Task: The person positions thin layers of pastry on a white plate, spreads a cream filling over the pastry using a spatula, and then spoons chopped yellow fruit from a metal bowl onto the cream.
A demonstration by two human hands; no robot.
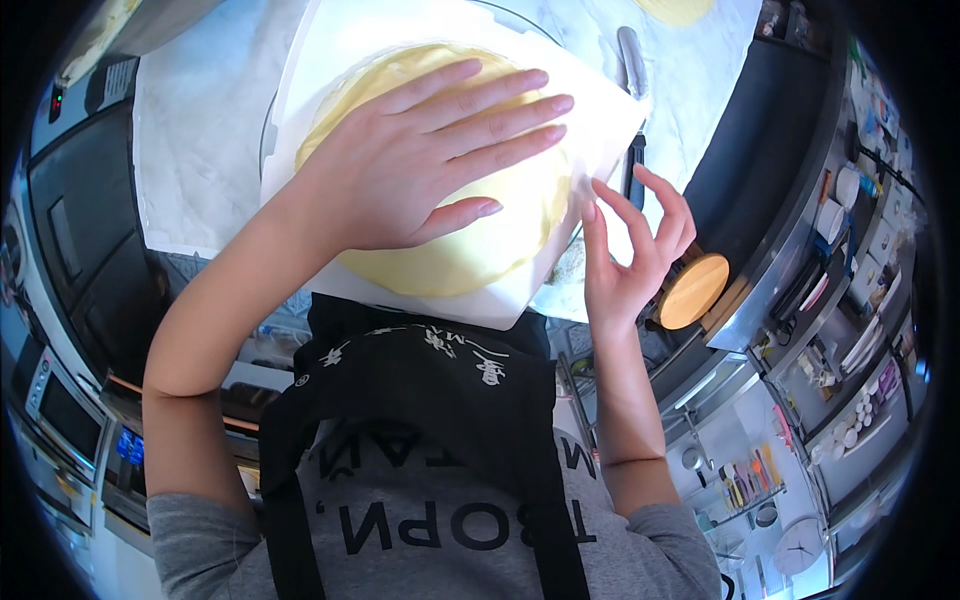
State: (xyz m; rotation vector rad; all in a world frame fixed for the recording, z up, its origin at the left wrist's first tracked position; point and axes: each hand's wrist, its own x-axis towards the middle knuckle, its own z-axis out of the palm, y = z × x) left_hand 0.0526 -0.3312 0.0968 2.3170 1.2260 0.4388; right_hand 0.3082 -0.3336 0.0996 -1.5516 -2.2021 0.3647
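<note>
A thin, round, pale yellow layer (pixel 450 274), like a crepe or dough sheet, lies on a white sheet (pixel 345 285) with angled corners. My left hand (pixel 420 157) rests flat across it, palm down, fingers spread. At the white sheet's right edge, the thumb and forefinger of my right hand (pixel 637 240) come together on its margin, the other fingers raised. Bright light washes out part of the layer's surface. Beneath the sheet, the rim of a round disc (pixel 266 135) shows at the left.
Beside the sheet's right corner lie a metal blade (pixel 634 64) and a black handle (pixel 636 176). Another yellow round (pixel 675 7) is on the marble-patterned table (pixel 195 165). A round wooden top (pixel 694 291) stands at right, near crowded shelves (pixel 840 330).
</note>
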